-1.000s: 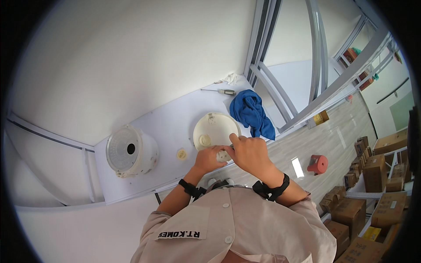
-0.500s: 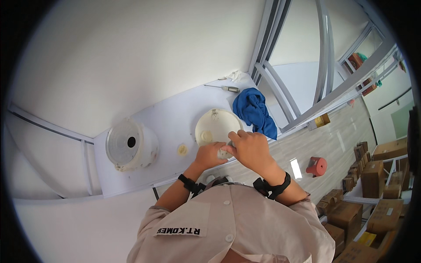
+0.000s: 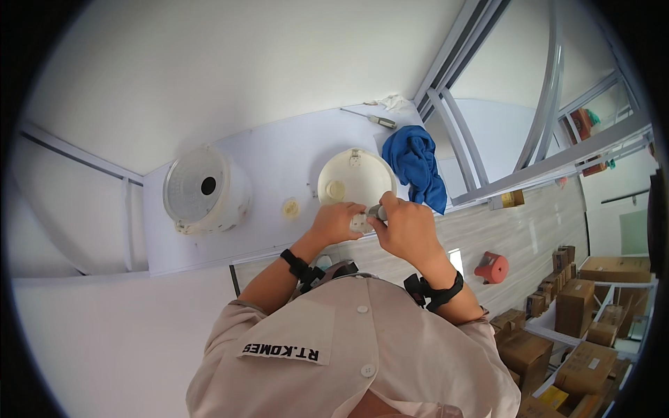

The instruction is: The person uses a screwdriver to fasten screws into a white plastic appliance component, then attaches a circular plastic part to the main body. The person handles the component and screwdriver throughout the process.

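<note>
Both hands meet at the near edge of the white table (image 3: 265, 174), just in front of the person's chest. Left hand (image 3: 336, 221) has its grip closed around a small whitish part (image 3: 360, 223); right hand (image 3: 405, 226) is pinched on the same part from its 3 o'clock side, with something small and grey poking out at the fingertips. Can't tell what the grey bit is, too small.

Cream round lid (image 3: 356, 177) lies flat at 12 o'clock of the hands, almost touching them. Small cream disc (image 3: 290, 207) sits at 9 o'clock, apart from the lid. White cooker body (image 3: 202, 189) is further out at 9–10 o'clock. Blue cloth (image 3: 417, 164) is at 1 o'clock, a screwdriver (image 3: 373, 119) beyond it.

Risk, as a judgement: the part is held over the table edge, so a slipping pinch would likely drop it to the floor. An elbow swing could also nudge the lid or disc.
</note>
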{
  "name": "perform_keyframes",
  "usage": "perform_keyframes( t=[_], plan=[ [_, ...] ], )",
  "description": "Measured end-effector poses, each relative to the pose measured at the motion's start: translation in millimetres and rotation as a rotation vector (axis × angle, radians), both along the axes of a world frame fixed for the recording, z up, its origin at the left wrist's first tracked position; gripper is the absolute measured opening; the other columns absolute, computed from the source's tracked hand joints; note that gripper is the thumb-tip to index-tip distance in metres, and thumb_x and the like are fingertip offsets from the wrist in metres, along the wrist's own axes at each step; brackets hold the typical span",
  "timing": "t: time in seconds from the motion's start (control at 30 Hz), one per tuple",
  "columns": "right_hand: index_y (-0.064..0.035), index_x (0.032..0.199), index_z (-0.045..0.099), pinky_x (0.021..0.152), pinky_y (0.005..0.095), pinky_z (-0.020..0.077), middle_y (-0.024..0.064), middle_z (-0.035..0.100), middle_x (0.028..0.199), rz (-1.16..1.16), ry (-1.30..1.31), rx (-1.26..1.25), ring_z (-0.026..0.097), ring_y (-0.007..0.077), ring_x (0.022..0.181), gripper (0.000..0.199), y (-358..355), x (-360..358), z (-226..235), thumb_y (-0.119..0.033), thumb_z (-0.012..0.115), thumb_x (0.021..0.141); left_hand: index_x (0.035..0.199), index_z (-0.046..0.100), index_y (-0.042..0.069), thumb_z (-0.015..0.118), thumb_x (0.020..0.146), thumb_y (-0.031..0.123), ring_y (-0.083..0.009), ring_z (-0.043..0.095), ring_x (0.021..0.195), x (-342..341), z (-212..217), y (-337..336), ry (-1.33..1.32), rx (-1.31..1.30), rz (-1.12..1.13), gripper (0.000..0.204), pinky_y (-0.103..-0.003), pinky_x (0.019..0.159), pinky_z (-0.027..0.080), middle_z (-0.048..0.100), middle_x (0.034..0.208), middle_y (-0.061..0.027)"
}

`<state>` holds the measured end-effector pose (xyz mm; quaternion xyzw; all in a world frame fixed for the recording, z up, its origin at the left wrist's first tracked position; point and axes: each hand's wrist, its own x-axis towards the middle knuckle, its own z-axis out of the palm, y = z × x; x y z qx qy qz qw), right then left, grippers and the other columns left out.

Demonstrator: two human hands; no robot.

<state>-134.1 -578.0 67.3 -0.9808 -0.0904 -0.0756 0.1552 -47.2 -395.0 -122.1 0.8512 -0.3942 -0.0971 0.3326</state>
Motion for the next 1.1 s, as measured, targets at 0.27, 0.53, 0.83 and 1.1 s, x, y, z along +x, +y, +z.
perform_keyframes(
  t=[0.27, 0.53, 0.83, 1.1],
  plan=[
    [-0.0033, 0.099, 0.061, 0.056, 0.0460, 0.0555, 0.0169, 0.074, 0.077, -0.099, 0.017, 0.136, 0.074, 0.0376, 0.066, 0.034, 4, -2, -11, -0.027, 0.085, 0.094, 0.136, 0.075, 0.016, 0.090, 0.075, 0.041, -0.0302, 0.077, 0.108, -4, 1, 0, -0.025, 0.023, 0.020, 0.067, -0.046, 0.086, 0.063, 0.080, 0.119, -0.0049],
    [-0.0054, 0.114, 0.072, 0.060, 0.0426, 0.0544, 0.0116, 0.074, 0.081, -0.117, -0.037, 0.258, 0.074, 0.0312, 0.069, 0.033, 2, -4, -5, -0.024, 0.087, 0.092, 0.142, 0.071, 0.016, 0.093, 0.075, 0.036, -0.0320, 0.074, 0.113, 0, -4, 6, -0.055, -0.057, 0.031, 0.073, -0.046, 0.093, 0.061, 0.078, 0.124, -0.0068],
    [-0.0066, 0.112, 0.074, 0.057, 0.0362, 0.0525, 0.0082, 0.072, 0.073, -0.209, -0.183, 0.359, 0.070, 0.0233, 0.062, 0.034, -10, -5, 0, -0.029, 0.091, 0.091, 0.140, 0.072, 0.011, 0.092, 0.080, 0.035, -0.0319, 0.071, 0.118, 5, 23, 20, -0.171, -0.201, 0.075, 0.067, -0.047, 0.106, 0.053, 0.078, 0.126, -0.0090],
    [-0.0031, 0.115, 0.074, 0.058, 0.0286, 0.0535, 0.0100, 0.079, 0.087, -0.241, -0.208, 0.561, 0.067, 0.0156, 0.062, 0.036, -25, -12, 2, -0.026, 0.092, 0.094, 0.113, 0.078, 0.015, 0.083, 0.092, 0.027, -0.0295, 0.068, 0.106, 41, -9, 72, -0.199, -0.023, 0.669, 0.025, -0.049, 0.093, 0.049, 0.076, 0.109, -0.0038]
  ],
)
